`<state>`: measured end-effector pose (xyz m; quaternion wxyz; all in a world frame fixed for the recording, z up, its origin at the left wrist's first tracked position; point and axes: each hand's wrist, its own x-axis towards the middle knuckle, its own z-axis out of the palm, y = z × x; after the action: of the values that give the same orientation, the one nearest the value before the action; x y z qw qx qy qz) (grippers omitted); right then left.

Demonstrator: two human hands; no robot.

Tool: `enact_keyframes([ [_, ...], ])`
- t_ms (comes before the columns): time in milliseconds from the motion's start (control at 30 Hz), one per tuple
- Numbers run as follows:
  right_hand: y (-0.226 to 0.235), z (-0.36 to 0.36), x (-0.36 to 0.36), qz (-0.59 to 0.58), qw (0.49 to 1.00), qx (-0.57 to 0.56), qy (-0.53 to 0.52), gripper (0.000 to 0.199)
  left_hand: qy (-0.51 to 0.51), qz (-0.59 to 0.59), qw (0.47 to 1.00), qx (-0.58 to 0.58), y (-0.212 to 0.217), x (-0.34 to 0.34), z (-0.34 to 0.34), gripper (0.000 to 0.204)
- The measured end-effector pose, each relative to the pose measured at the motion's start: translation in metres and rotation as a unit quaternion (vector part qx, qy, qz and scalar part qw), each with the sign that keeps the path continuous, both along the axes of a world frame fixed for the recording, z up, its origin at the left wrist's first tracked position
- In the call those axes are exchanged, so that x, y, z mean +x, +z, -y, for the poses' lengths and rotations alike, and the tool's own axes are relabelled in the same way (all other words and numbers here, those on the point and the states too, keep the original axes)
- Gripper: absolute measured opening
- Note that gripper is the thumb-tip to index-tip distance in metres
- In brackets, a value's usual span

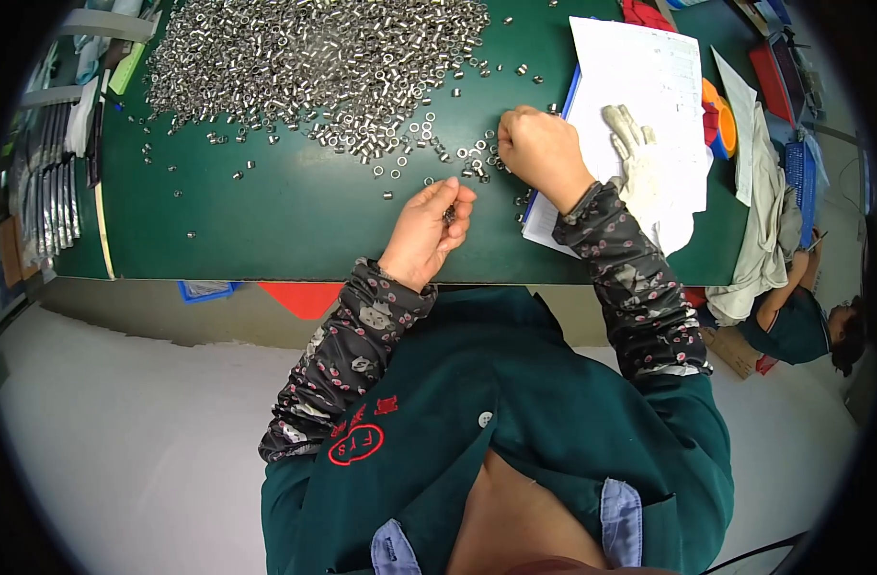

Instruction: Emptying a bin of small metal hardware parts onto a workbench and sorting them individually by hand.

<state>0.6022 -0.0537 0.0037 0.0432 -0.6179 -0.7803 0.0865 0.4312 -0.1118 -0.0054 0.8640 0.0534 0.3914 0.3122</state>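
Metal rings (314, 72) heaped on bench (295, 230); left hand (432, 226) cups some, likely against spilling; right hand (542, 149) knuckles-up, grip hidden, cannot tell.

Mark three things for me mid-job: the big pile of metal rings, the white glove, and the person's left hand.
Pile of metal rings (299, 77): head view, on the middle of the heap.
White glove (642, 180): head view, on its broad part below the fingers.
Left hand (425, 226): head view, on the middle of the hand.

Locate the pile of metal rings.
In the head view, the pile of metal rings lies at upper left on the green table, beyond the left hand.
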Motion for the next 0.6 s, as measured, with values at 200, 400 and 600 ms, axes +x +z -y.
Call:
enact_keyframes([
  [200,0.023,0.003,0.014,-0.231,0.967,-0.088,-0.057,0.006,-0.007,-0.007,1.000,0.006,0.005,0.002,-0.004,0.025],
  [400,0.044,0.044,-0.016,-0.244,0.963,-0.076,0.085,0.011,0.021,0.057,0.998,-0.034,0.012,0.012,-0.005,0.025],
  [600,0.023,0.022,-0.003,-0.165,0.985,-0.022,-0.054,0.010,-0.001,0.019,1.000,0.006,0.003,0.002,-0.002,0.023],
])
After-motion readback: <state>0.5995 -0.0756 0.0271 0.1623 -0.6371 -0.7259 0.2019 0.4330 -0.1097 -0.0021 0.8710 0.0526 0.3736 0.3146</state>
